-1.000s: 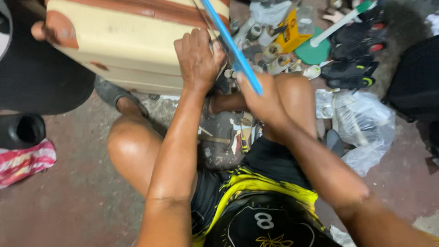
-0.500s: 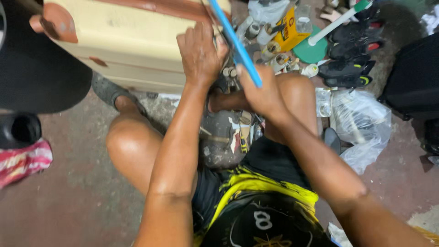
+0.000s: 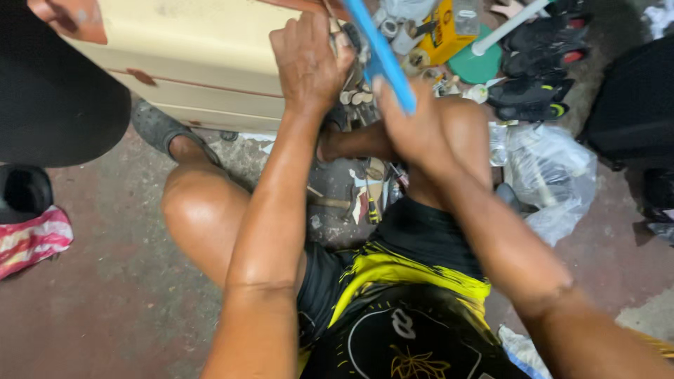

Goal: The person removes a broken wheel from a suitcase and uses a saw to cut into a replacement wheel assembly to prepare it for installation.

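I sit on the floor with my knees apart. My left hand (image 3: pixel 307 60) presses against the corner of a cream-coloured suitcase (image 3: pixel 189 56), fingers curled around something small that I cannot make out. My right hand (image 3: pixel 414 126) is closed around the lower end of a long blue rod (image 3: pixel 379 49), which slants up and to the left past my left hand. A shallow bowl of small tools and bits (image 3: pixel 351 196) lies on the floor between my legs, partly hidden by my arms.
A black bag (image 3: pixel 49 98) sits at upper left, a red striped cloth (image 3: pixel 31 238) lower left. Black shoes (image 3: pixel 533 91), a yellow box (image 3: pixel 446 28), a green lid (image 3: pixel 477 67), a white pipe (image 3: pixel 505 28) and clear plastic bags (image 3: pixel 547 175) crowd the right.
The view has shifted slightly downward and closer. Both hands stay at the suitcase corner; the blue rod has tilted a little more upright in my right hand.
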